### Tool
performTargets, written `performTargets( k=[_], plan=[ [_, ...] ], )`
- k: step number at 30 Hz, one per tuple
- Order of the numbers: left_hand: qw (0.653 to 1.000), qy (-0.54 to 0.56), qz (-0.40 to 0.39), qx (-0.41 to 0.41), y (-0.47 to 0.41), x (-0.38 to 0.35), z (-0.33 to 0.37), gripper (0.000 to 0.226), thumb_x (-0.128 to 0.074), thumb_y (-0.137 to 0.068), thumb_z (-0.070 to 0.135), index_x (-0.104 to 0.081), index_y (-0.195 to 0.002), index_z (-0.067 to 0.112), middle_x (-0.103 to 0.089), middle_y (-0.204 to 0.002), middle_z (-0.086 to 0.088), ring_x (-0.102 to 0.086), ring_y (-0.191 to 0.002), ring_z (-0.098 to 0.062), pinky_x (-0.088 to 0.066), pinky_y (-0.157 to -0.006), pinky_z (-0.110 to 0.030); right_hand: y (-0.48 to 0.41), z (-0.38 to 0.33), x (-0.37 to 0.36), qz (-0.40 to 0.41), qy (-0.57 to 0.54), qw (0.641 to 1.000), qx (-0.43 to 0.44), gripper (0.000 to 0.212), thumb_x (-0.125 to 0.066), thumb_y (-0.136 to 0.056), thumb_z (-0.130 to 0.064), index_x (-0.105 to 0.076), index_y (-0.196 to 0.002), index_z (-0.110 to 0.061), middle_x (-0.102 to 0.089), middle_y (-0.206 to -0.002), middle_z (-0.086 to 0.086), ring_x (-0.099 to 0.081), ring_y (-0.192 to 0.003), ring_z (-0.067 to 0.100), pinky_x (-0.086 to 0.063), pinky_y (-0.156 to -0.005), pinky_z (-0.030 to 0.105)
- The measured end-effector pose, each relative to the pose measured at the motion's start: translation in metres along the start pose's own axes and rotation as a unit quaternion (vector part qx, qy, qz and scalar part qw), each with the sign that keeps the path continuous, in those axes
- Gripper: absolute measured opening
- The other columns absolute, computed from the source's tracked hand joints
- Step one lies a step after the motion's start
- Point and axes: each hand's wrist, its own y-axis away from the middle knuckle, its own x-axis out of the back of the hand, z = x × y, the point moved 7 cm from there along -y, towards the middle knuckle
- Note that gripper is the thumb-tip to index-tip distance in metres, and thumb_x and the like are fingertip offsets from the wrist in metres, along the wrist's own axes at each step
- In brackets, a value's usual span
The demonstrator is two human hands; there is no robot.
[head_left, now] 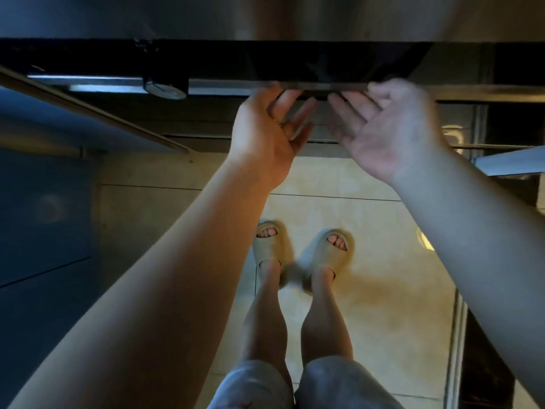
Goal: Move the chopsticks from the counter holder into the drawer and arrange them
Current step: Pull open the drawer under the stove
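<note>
At far left, a blue-grey cabinet front (44, 216), deep in shadow. Further right, under the grey table top (265, 16), a dark strip (324, 63) running across the whole view, with a round metal fitting (166, 90) fixed just below it.

Near the middle, left hand (265, 134) raised palm-up, fingers (284, 106) almost straight, tips touching the lower edge of the dark strip; grip loose, nothing held. Just beside it, right hand (383, 128) in the same pose, palm up, fingers (351, 110) spread and reaching to the same edge; grip also loose, nothing held. Both hands a little blurred.

Cannot tell whether the strip belongs to the drawer. Cannot tell where the chopsticks are from this view.

Below the hands, pale tiled floor (383, 231), two feet in beige slippers (330, 255) side by side, grey shorts (339, 385) at the bottom edge.
</note>
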Motion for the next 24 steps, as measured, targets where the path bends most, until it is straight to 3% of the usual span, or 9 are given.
performTargets(
  k=[3,10,14,17,22,24],
  plan=[
    [1.0,0.018,-0.02,0.004,0.001,-0.004,-0.004,0.033,-0.035,-0.105,0.024,-0.055,-0.13,0.019,-0.07,-0.118,0.0,-0.067,-0.104,-0.02,-0.048,-0.093,-0.039,0.002,-0.002,0.003,-0.034,-0.082,0.996,-0.003,0.046,-0.039,-0.088,-0.008,-0.048,-0.133,-0.009,-0.063,-0.128,0.012,-0.067,-0.111,0.025,-0.054,-0.089,0.042],
    [0.996,0.078,0.009,0.035,0.012,-0.015,-0.01,0.026,-0.039,-0.101,0.014,-0.056,-0.121,0.02,-0.064,-0.088,0.003,-0.054,-0.07,-0.013,-0.051,-0.076,-0.032,0.019,0.005,-0.01,-0.021,-0.083,0.996,0.008,0.037,-0.031,-0.089,-0.004,-0.051,-0.116,-0.017,-0.058,-0.129,0.004,-0.06,-0.119,0.023,-0.048,-0.094,0.043],
    [0.996,0.013,0.053,0.07,0.025,-0.013,-0.001,0.019,-0.044,-0.099,0.01,-0.059,-0.109,0.014,-0.056,-0.094,-0.005,-0.053,-0.071,-0.016,-0.052,-0.075,-0.032,0.029,-0.005,-0.008,0.001,-0.017,1.0,-0.016,0.04,-0.03,-0.09,-0.004,-0.047,-0.124,-0.017,-0.059,-0.133,0.003,-0.057,-0.122,0.022,-0.041,-0.101,0.047],
    [0.993,0.003,0.066,0.1,0.035,-0.013,0.003,0.016,-0.044,-0.097,0.008,-0.058,-0.102,0.012,-0.052,-0.09,-0.005,-0.049,-0.064,-0.014,-0.05,-0.069,-0.028,0.036,-0.007,-0.007,0.008,0.023,0.999,-0.046,0.032,-0.031,-0.091,-0.006,-0.052,-0.113,-0.015,-0.061,-0.133,0.001,-0.05,-0.127,0.023,-0.031,-0.106,0.048],
    [0.983,-0.037,0.122,0.132,0.055,0.005,-0.015,0.014,-0.048,-0.098,0.01,-0.059,-0.088,0.011,-0.053,-0.08,-0.004,-0.047,-0.059,-0.011,-0.046,-0.063,-0.022,0.06,0.014,0.007,0.042,0.038,0.994,-0.091,0.026,-0.034,-0.092,-0.009,-0.051,-0.111,-0.011,-0.061,-0.123,0.001,-0.053,-0.12,0.02,-0.029,-0.112,0.05],
    [0.98,-0.049,0.125,0.147,0.066,0.019,-0.027,0.016,-0.047,-0.099,0.012,-0.062,-0.094,0.012,-0.06,-0.093,-0.005,-0.049,-0.062,-0.011,-0.046,-0.062,-0.021,0.074,0.021,0.017,0.046,0.052,0.992,-0.104,0.024,-0.034,-0.092,-0.009,-0.049,-0.111,-0.011,-0.061,-0.117,0.0,-0.053,-0.12,0.021,-0.031,-0.111,0.05]
  ],
)
